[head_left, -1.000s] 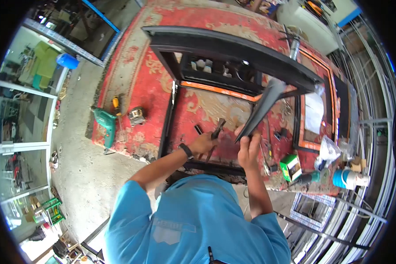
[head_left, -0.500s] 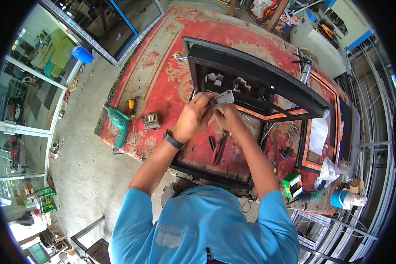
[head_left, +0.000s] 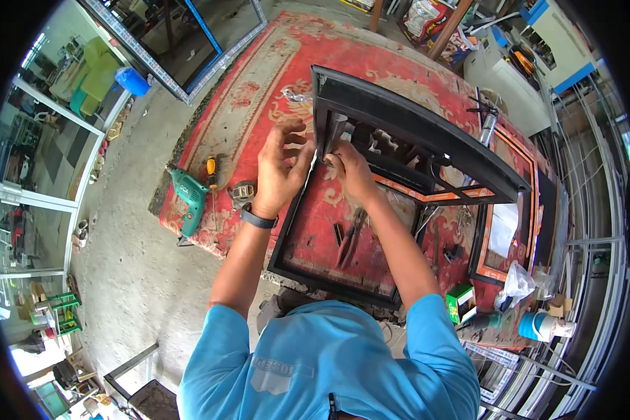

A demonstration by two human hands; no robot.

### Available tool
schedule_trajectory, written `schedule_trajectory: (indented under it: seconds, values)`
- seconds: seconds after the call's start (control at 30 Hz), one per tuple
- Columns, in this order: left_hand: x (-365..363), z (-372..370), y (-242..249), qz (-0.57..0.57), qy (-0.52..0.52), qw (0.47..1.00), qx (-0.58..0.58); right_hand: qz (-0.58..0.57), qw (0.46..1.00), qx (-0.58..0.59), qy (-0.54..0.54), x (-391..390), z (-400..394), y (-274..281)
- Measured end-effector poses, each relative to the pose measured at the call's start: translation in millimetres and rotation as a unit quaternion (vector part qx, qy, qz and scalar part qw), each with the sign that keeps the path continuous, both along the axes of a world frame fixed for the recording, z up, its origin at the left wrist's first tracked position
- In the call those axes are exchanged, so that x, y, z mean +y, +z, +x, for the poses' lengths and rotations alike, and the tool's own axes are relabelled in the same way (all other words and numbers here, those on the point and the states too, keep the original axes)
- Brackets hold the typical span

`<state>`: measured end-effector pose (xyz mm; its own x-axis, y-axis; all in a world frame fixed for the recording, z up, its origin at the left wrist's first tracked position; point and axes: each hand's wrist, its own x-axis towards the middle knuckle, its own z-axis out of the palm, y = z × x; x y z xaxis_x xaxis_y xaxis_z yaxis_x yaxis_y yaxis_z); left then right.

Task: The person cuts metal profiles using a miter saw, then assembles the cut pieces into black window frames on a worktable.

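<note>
A black metal frame (head_left: pixel 413 112) stands raised over a second black frame (head_left: pixel 329 281) that lies flat on the red carpet. My left hand (head_left: pixel 281 168) is just left of the raised frame's left corner, fingers apart and curved, holding nothing. Inside that corner my right hand (head_left: pixel 348 168) has its fingers pinched together, touching a grey metal piece (head_left: pixel 336 129) set against the frame's inner side. How firmly it grips the piece is hard to see. Pliers (head_left: pixel 350 238) lie on the carpet inside the flat frame.
On the carpet (head_left: pixel 252 105) at the left are a green drill (head_left: pixel 189 199), a yellow-handled screwdriver (head_left: pixel 211 168) and a tape measure (head_left: pixel 242 192). A green box (head_left: pixel 462 302), a plastic bag (head_left: pixel 518 283) and an orange-taped frame (head_left: pixel 493 271) are at the right.
My left hand has let go of the grey piece and moved left. My right hand has carried the piece into the raised frame's left corner.
</note>
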<state>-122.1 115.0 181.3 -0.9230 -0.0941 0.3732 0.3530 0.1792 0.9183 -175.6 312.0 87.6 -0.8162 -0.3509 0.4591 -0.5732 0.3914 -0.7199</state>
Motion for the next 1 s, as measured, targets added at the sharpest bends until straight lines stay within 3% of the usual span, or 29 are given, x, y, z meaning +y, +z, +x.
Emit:
schedule_trajectory:
  seconds: [0.03,0.13,0.3,0.37,0.77,0.87,1.0]
  values:
    - [3.4,-2.2,1.1,0.018,-0.015,1.000,0.018,0.008,1.000,0.002,-0.001,-1.4,-0.1,1.0]
    - [12.3,-16.3,5.0,-0.075,0.006,0.994,0.084,0.024,0.999,0.030,-0.037,-6.8,4.3,4.0]
    - [24.0,-34.0,15.2,-0.029,0.031,0.996,0.082,0.006,0.996,-0.047,-0.077,-17.9,11.2,12.2]
    - [21.9,-39.0,11.5,-0.063,0.042,0.993,0.085,0.003,0.992,-0.062,-0.106,-21.5,12.7,11.8]
    - [20.3,-50.9,-13.2,-0.081,0.056,0.991,0.089,-0.059,0.983,0.037,-0.171,-31.9,10.1,-9.3]
    - [18.5,-53.5,-16.8,-0.090,0.052,0.991,0.085,-0.091,0.985,-0.006,-0.149,-28.5,7.5,0.2]
    - [17.7,-53.8,-15.9,-0.130,0.052,0.985,0.102,-0.049,0.991,-0.065,-0.103,-13.1,-2.0,21.8]
